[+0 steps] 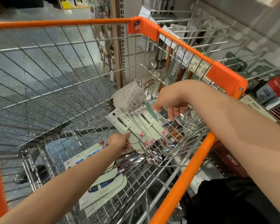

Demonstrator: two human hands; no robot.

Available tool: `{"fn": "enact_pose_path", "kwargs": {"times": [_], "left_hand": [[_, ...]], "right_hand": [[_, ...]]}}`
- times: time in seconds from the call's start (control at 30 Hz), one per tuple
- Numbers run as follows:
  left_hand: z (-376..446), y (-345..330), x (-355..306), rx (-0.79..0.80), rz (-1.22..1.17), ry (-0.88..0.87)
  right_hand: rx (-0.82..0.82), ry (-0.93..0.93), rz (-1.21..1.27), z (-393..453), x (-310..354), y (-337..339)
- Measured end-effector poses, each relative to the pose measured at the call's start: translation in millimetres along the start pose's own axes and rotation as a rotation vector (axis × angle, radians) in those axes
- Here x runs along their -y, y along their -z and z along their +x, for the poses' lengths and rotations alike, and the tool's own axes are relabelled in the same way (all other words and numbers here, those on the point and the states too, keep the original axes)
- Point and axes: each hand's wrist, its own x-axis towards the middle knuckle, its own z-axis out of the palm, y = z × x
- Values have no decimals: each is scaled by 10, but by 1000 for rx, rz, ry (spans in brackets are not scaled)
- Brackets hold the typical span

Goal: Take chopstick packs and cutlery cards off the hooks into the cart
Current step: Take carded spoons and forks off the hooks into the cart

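Inside cart, left hand fingers grip cutlery cards; right hand fingers released above.

The wire cart with orange rims carries blue-handled cutlery cards flat on its mesh bottom, a grey card stack beyond them.

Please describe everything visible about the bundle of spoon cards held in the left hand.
The spoon cards are pale, long cardboard cards fanned out, each carrying a slim metal spoon with a pink band; the shiny bowls hang off the lower ends. The left hand grips them at the lower edge, inside the cart, above its wire floor.
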Motion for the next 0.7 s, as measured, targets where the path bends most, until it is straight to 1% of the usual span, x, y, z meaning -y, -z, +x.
{"fn": "enact_pose_path", "kwargs": {"times": [0.27,0.4,0.7], "left_hand": [[42,-65,-81,50,130,-34],[115,-30,-110,62,263,-63],[168,-58,-136,256,188,-197]], "right_hand": [[3,-14,-7,7,-2,5],[10,-13,-16,20,-3,13],[1,-13,-14,53,-12,11]]}}
